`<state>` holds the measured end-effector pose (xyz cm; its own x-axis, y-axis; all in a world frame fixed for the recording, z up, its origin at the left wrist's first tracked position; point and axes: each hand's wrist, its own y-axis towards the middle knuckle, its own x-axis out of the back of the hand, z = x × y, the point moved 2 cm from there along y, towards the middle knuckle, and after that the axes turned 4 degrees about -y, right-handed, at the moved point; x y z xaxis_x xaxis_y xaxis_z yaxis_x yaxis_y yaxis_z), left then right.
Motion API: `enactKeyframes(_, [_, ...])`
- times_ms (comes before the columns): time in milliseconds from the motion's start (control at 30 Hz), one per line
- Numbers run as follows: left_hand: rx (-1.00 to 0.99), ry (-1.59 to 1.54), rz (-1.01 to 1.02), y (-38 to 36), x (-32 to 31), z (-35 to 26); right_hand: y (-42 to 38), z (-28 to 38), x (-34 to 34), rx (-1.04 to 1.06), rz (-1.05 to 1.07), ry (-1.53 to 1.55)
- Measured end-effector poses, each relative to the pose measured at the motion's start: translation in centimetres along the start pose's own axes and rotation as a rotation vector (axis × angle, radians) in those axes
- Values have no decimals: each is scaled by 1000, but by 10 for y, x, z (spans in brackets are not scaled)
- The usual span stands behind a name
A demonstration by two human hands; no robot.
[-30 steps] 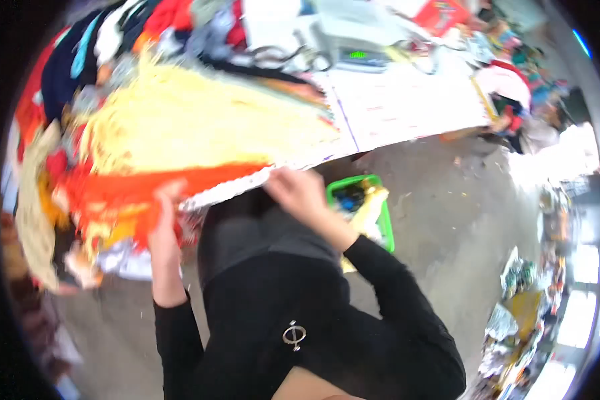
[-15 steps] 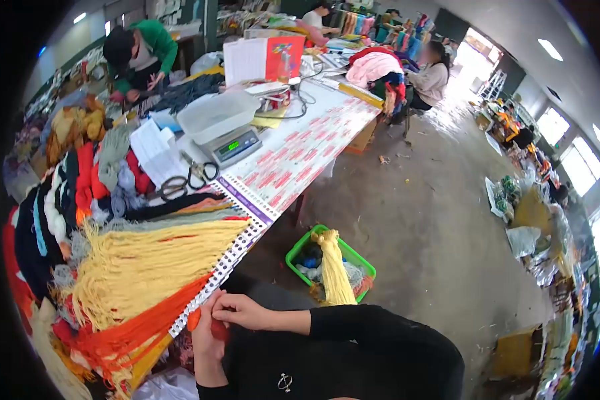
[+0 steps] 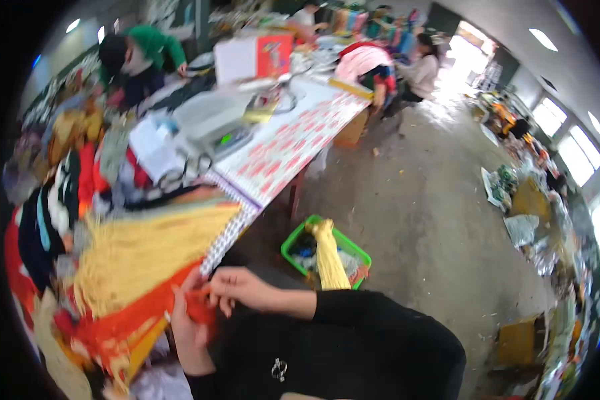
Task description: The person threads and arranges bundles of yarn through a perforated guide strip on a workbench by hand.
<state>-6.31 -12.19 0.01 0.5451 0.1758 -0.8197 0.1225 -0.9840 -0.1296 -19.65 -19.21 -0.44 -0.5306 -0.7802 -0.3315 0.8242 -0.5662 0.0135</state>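
Near the table's front edge, my left hand (image 3: 189, 327) is wrapped round a small bundle of orange-red yarn (image 3: 201, 308). Fingers of my right hand (image 3: 240, 289) are closed in a pinch at the upper side of that bundle; blur hides just which strands they grip. Left of my hands, a spread of orange-red yarn (image 3: 130, 303) lies over the table edge. Above it fan out pale yellow yarn strands (image 3: 153, 257), their ends lined up along a white strip with dark holes (image 3: 228, 239).
A green basket (image 3: 363, 252) with a yellow yarn hank (image 3: 329, 257) stands on the floor. On the table are a digital scale (image 3: 227, 141) under a plastic tub (image 3: 210, 110), scissors (image 3: 197, 167) and papers (image 3: 155, 148). A person in green (image 3: 155, 50) bends at the far left.
My hands have shifted left, and more orange-red yarn shows between them. The right hand's fingers have drawn slightly apart from the left palm. The whole view has shifted a little and blurred.
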Motion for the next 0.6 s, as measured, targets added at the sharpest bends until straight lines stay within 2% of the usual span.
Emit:
enactKeyframes(33, [-11,68,-116,0,5,1,-3,4,-1,32,3,-24])
enactKeyframes(100, [-39,196,72,-1,2,-5,-6,7,-5,-5,-64,23])
enactKeyframes(167, [-97,241,4,-5,-2,-14,-4,8,-8,-82,-121,-55])
enactKeyframes(233, [-127,263,-16,-8,-3,-19,-1,0,-7,-81,-110,-117])
enactKeyframes(300, [-101,188,-38,-9,-4,-20,1,-3,-7,-86,-85,-54])
enactKeyframes(600, [-105,249,-101,4,8,-18,14,-8,-3,-78,-88,16])
